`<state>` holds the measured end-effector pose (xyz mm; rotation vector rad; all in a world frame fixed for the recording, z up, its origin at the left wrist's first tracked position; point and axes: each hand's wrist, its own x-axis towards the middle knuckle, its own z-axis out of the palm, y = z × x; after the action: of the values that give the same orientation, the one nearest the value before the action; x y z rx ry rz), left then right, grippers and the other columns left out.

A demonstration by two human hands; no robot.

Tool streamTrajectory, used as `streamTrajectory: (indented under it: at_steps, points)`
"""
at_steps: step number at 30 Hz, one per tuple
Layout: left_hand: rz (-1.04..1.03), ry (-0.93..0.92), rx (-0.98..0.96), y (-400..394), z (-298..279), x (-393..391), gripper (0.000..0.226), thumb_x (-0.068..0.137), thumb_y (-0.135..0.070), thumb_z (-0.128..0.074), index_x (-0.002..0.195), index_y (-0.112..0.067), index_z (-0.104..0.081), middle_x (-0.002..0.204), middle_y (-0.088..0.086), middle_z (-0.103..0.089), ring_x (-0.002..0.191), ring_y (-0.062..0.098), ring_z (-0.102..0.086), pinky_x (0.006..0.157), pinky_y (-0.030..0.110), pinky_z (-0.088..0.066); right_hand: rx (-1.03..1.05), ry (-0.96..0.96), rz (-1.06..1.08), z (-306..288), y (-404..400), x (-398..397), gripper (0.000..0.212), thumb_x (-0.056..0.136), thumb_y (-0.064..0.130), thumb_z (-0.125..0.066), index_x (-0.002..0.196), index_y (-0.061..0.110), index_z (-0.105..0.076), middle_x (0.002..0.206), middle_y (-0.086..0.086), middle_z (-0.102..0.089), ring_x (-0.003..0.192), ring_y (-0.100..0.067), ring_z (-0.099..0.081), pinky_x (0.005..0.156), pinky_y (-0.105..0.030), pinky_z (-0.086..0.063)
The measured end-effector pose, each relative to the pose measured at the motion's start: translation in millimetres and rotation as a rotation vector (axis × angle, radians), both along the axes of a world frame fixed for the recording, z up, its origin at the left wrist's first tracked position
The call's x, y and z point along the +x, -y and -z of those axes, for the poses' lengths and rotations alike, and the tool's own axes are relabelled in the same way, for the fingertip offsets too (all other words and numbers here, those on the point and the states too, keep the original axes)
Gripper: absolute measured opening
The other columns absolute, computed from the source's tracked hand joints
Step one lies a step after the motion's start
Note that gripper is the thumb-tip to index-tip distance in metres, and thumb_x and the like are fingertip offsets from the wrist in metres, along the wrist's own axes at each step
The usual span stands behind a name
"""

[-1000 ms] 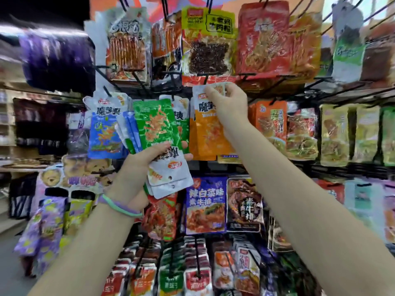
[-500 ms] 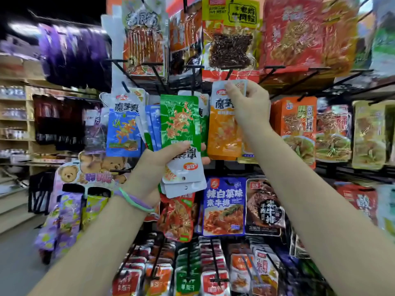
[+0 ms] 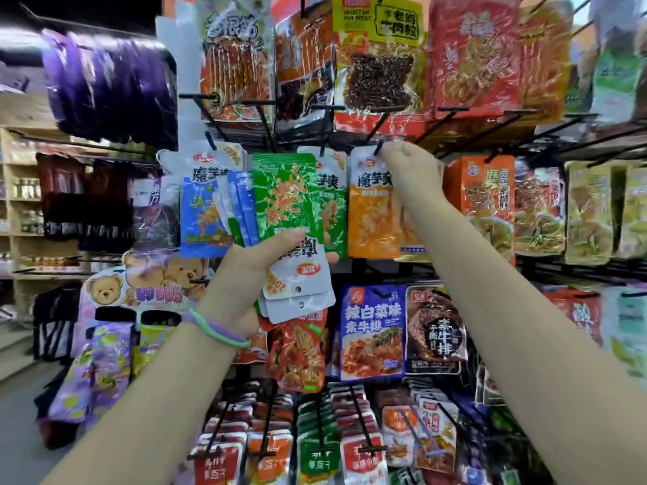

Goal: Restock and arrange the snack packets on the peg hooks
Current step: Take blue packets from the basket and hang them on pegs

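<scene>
My left hand (image 3: 245, 274) grips a fanned stack of snack packets (image 3: 283, 218) held upside down, a green one in front and blue ones behind, their white punched ends hanging below my thumb. My right hand (image 3: 409, 173) pinches the white top of an orange packet (image 3: 373, 215) right at the tip of a black peg hook (image 3: 378, 147). A green packet (image 3: 331, 204) hangs on the hook just to the left of it, and a blue packet (image 3: 201, 218) hangs further left.
Larger red and yellow snack bags (image 3: 378, 61) hang on the row above. Orange and yellow-green packets (image 3: 490, 204) fill the hooks to the right. Below hang a blue beef-strip packet (image 3: 373, 330) and several rows of small packets. An aisle with shelves lies at the left.
The view has moved in closer and a little to the left. My right hand has shifted the orange packet's top up to the hook's tip. My left hand still holds the stack.
</scene>
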<state>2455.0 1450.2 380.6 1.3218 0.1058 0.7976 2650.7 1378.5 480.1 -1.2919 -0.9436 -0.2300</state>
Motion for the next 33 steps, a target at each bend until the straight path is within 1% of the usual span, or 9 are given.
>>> streamTrajectory:
  at_steps: [4,6,11,17,20,24,27,30,33]
  points:
    - [-0.054,-0.007,0.011,-7,3,0,0.045,0.068,-0.033,-0.074,0.102,-0.003,-0.076,0.106,0.020,-0.076,0.083,0.034,-0.076,0.069,0.051,-0.064,-0.061,0.301,0.294,24,12,1,0.026,0.102,0.026,-0.054,0.123,0.012,-0.058,0.102,0.000,-0.054,0.086,-0.013,-0.050,0.070,-0.026,-0.039]
    - [-0.089,0.008,0.027,-6,2,2,0.048,0.063,-0.030,-0.078,0.102,-0.001,-0.075,0.096,0.020,-0.076,0.076,0.034,-0.075,0.067,0.057,-0.063,0.111,0.389,0.360,38,23,-14,0.022,0.102,0.027,-0.053,0.119,0.015,-0.059,0.105,0.000,-0.052,0.090,-0.014,-0.052,0.076,-0.028,-0.043]
    - [-0.049,0.033,0.175,1,4,8,0.041,0.067,-0.020,-0.078,0.107,-0.012,-0.075,0.095,0.016,-0.077,0.076,0.033,-0.076,0.063,0.053,-0.063,-0.145,0.247,-0.351,56,35,-59,0.018,0.095,0.035,-0.067,0.100,0.018,-0.069,0.080,0.006,-0.074,0.071,-0.008,-0.070,0.062,-0.022,-0.054]
    - [-0.141,0.107,0.238,-8,9,6,0.053,0.070,-0.016,-0.084,0.121,-0.013,-0.071,0.115,0.011,-0.076,0.101,0.030,-0.074,0.083,0.047,-0.060,0.086,-0.014,-0.501,59,35,-47,0.019,0.090,0.022,-0.074,0.103,0.012,-0.064,0.087,-0.001,-0.074,0.068,-0.017,-0.069,0.044,-0.025,-0.044]
    - [-0.197,0.200,0.147,-19,8,6,0.066,0.065,-0.021,-0.094,0.126,-0.013,-0.069,0.122,0.012,-0.073,0.108,0.034,-0.072,0.089,0.048,-0.057,0.051,0.084,-0.229,61,37,-35,0.047,0.083,0.031,-0.082,0.118,0.013,-0.056,0.109,-0.003,-0.069,0.094,-0.019,-0.068,0.064,-0.034,-0.053]
    - [-0.301,0.216,0.244,-19,6,4,0.059,0.065,-0.015,-0.092,0.120,-0.007,-0.071,0.117,0.015,-0.074,0.092,0.031,-0.075,0.073,0.039,-0.058,0.169,0.686,0.353,61,53,-31,0.065,0.081,0.044,-0.079,0.129,0.011,-0.051,0.128,-0.006,-0.051,0.119,-0.020,-0.047,0.104,-0.035,-0.040]
    - [-0.358,0.205,0.335,-14,3,3,0.057,0.065,-0.021,-0.087,0.118,-0.007,-0.072,0.113,0.008,-0.077,0.096,0.024,-0.076,0.080,0.040,-0.061,-0.102,0.898,0.223,58,56,-41,0.074,0.075,0.068,-0.070,0.129,0.018,-0.060,0.128,0.004,-0.059,0.121,-0.004,-0.046,0.116,-0.039,-0.028]
    - [-0.374,0.201,0.409,-11,1,4,0.047,0.073,-0.016,-0.088,0.117,-0.008,-0.073,0.113,0.005,-0.077,0.101,0.023,-0.075,0.084,0.039,-0.061,-0.368,0.732,-0.008,61,50,-53,0.061,0.070,0.061,-0.075,0.115,0.021,-0.067,0.106,0.004,-0.068,0.099,-0.001,-0.058,0.099,-0.038,-0.046]
    - [-0.352,0.237,0.391,-11,-1,2,0.048,0.076,-0.017,-0.081,0.121,-0.006,-0.071,0.116,0.008,-0.076,0.104,0.025,-0.074,0.086,0.039,-0.061,-0.351,0.647,-0.158,62,39,-54,0.037,0.081,0.039,-0.081,0.099,0.011,-0.064,0.087,0.007,-0.070,0.080,-0.007,-0.062,0.074,-0.028,-0.051]
